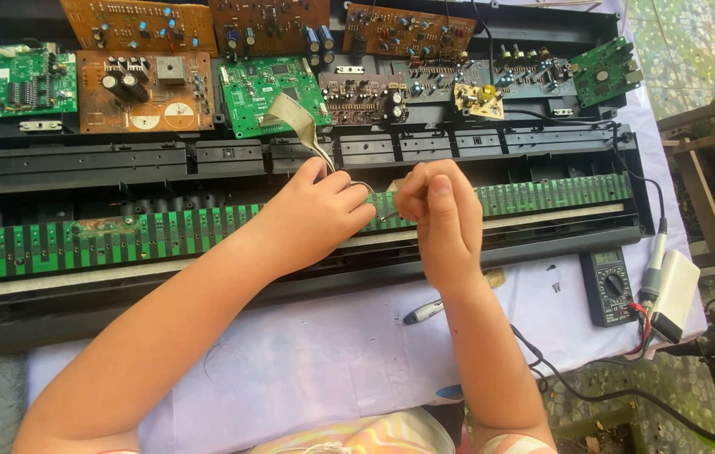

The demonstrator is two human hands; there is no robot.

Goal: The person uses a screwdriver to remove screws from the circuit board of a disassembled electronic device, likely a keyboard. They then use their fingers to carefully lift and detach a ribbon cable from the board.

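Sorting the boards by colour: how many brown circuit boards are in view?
4: three along the top edge, left, middle and right; one below the left one. Others may be hidden.

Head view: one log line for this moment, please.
left hand: pinching thin wire | right hand: closed beside it | under: long green board

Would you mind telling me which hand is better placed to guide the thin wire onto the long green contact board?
Probably the left hand: it pinches the thin wire directly over the green contact board.
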